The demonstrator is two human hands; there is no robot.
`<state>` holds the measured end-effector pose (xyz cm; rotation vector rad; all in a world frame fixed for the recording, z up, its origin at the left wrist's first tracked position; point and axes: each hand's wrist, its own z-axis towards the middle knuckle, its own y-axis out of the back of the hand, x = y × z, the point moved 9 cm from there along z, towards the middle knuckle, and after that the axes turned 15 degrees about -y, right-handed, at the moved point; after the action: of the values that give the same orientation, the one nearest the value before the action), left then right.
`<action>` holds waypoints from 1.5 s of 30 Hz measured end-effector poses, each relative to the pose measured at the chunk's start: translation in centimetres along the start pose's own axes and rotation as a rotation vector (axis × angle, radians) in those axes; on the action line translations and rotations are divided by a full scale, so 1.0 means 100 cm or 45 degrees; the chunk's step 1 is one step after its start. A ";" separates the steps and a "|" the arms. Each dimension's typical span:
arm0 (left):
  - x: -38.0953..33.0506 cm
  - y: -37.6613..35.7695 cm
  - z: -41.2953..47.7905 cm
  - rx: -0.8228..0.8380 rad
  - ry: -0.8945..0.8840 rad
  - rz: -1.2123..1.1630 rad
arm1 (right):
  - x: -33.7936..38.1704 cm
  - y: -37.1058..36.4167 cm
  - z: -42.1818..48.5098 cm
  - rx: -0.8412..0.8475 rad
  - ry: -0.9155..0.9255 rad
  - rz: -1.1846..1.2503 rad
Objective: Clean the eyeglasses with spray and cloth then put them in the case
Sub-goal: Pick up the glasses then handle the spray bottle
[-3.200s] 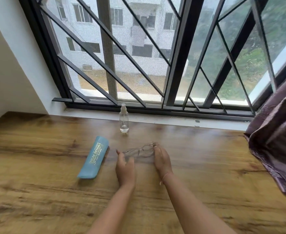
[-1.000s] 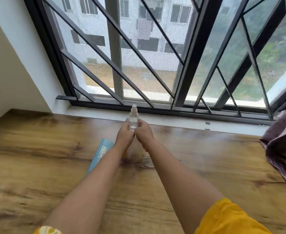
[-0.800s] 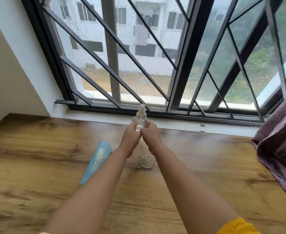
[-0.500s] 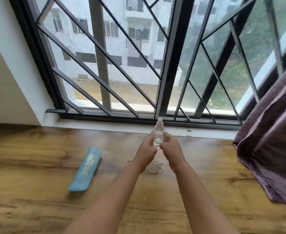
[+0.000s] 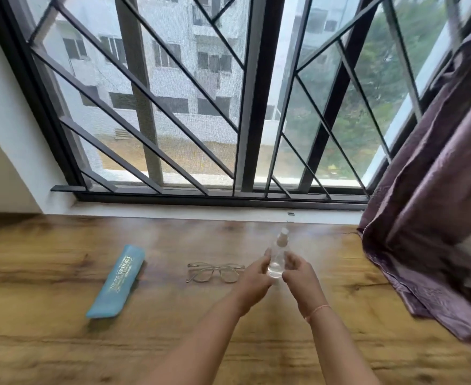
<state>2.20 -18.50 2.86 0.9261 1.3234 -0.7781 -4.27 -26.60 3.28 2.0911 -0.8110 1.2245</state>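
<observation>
A small clear spray bottle (image 5: 278, 254) with a white cap is held upright above the wooden table (image 5: 62, 343), gripped from both sides. My left hand (image 5: 253, 279) wraps its left side and my right hand (image 5: 298, 276) its right side. Clear-framed eyeglasses (image 5: 215, 272) lie folded on the table just left of my hands, apart from them. A flat blue eyeglass case (image 5: 117, 282) with gold lettering lies further left, shut. No cloth is visible.
A window with a dark metal grille (image 5: 245, 107) runs along the table's far edge above a white sill (image 5: 173, 211). A purple curtain (image 5: 437, 190) hangs at the right and drapes onto the table.
Both hands left the eyeglasses, took the spray bottle from near the sill and brought it nearer and lower. The view swung, so everything sits further right.
</observation>
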 end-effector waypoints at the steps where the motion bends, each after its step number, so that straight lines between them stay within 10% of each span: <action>1: 0.001 -0.002 0.000 0.006 0.002 -0.003 | 0.000 0.001 0.000 0.000 0.001 0.008; 26: 0.015 -0.008 -0.005 0.017 -0.005 0.073 | -0.029 0.005 0.000 -0.188 -0.031 -0.004; 33: -0.005 0.097 -0.025 -0.570 -0.210 0.215 | 0.057 0.004 -0.087 -1.024 0.913 -0.216; 37: 0.014 0.166 -0.055 -1.036 -0.032 0.313 | 0.054 -0.044 -0.075 -0.798 1.000 -0.358; 45: 0.061 0.187 -0.070 -1.035 0.255 0.435 | -0.018 -0.100 0.001 -0.307 0.358 -0.681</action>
<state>16.37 -3.66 -1.11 0.5433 1.4264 0.1406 2.44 -19.81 -0.07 1.7303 -0.2302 1.0296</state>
